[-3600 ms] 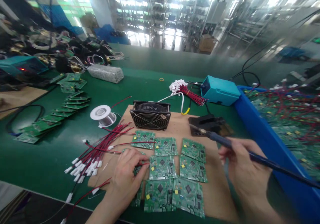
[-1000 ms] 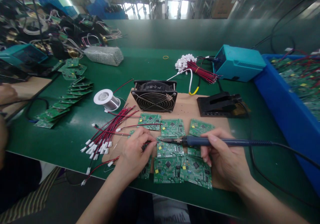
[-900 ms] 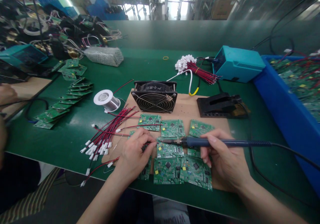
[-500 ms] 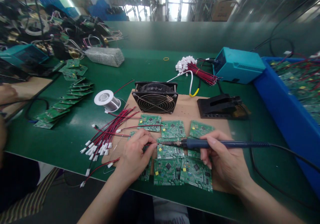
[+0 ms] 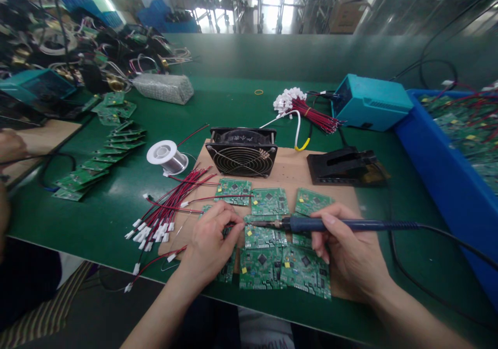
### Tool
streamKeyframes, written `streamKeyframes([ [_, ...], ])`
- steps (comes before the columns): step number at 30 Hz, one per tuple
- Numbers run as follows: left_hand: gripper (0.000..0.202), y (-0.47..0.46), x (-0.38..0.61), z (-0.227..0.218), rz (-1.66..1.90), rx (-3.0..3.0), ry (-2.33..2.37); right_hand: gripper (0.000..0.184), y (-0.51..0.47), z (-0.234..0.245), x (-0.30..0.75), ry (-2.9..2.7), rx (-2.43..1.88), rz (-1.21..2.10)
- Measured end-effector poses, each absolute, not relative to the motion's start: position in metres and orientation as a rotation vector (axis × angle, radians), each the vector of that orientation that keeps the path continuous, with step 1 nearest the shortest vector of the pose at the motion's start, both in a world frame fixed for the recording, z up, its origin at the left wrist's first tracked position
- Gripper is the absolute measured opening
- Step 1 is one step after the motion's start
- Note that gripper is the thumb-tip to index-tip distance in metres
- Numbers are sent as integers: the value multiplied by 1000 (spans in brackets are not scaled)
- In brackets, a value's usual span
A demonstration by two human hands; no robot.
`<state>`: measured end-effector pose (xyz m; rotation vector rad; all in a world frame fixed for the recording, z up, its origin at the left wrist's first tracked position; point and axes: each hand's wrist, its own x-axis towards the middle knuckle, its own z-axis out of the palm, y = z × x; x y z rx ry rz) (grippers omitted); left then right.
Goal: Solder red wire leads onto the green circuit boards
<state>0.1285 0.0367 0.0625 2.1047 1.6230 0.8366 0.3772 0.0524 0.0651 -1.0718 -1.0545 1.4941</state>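
An electronics assembly workshop on a factory floor. A long green bench (image 5: 233,105) carries rows of circuit boards (image 5: 268,201), a soldering iron (image 5: 350,225) with its teal station (image 5: 369,102) far right, a spool of solder (image 5: 165,157), a small fan (image 5: 241,154) and bundles of red wires (image 5: 167,204). A blue bin (image 5: 439,172) on the right holds more boards; metal storage racks (image 5: 249,1) fill the far hall

Circuit boards (image 5: 268,201) lie on a cardboard sheet (image 5: 288,170) under the fingers (image 5: 223,218). Behind them stands a fan (image 5: 241,152); left of them lies a wire bundle (image 5: 167,209), with a solder spool (image 5: 165,157) beyond. Right and behind sits an iron stand (image 5: 342,165), a bin (image 5: 439,178) farther right.
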Motion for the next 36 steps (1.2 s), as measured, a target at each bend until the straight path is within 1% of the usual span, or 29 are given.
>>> streamKeyframes([
  [5, 14, 37, 129, 63, 838, 2099, 1628, 23, 51, 66, 376, -1032, -1075, 1492],
  [16, 14, 37, 129, 61, 834, 2105, 1651, 26, 54, 75, 374, -1009, -1099, 1467],
  [22, 14, 36, 129, 62, 812, 2101, 1640, 23, 52, 74, 375, -987, -1086, 1470],
  [26, 13, 37, 129, 63, 782, 2098, 1647, 24, 53, 74, 376, -988, -1073, 1469],
  [33, 10, 29, 129, 71, 802, 2433, 1771, 23, 54, 73, 377, -990, -1043, 1461],
  [36, 12, 23, 128, 73, 823, 2552, 1771, 22, 53, 73, 377, -989, -1039, 1447],
])
